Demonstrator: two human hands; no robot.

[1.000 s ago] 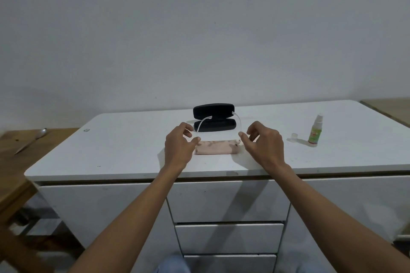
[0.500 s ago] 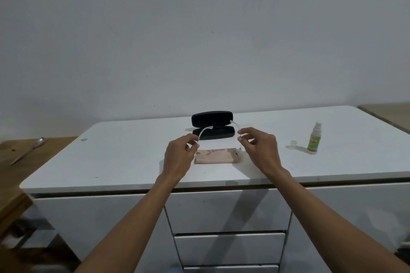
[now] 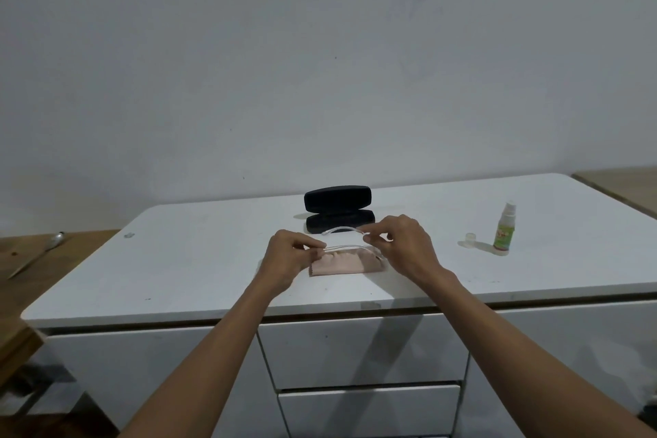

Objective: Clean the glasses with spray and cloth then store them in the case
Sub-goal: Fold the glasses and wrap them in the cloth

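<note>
Both hands are pinching the clear-framed glasses [image 3: 344,245] just above the pink cloth [image 3: 346,262] near the table's [image 3: 199,270] front edge: the left hand [image 3: 288,257] at one end, the right hand [image 3: 401,246] at the other. Since the earlier frame, the temples are folding inward. Beyond, the black case [image 3: 338,209] is lying open; far right, the spray bottle [image 3: 504,230] is standing beside its cap [image 3: 470,237].

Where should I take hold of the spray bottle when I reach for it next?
Grip the spray bottle around its green-labelled middle, coming from its left side with the right hand. It stands upright and apart from everything except its removed cap at its left, so a sideways wrap keeps it vertical and leaves the white nozzle free.
</note>
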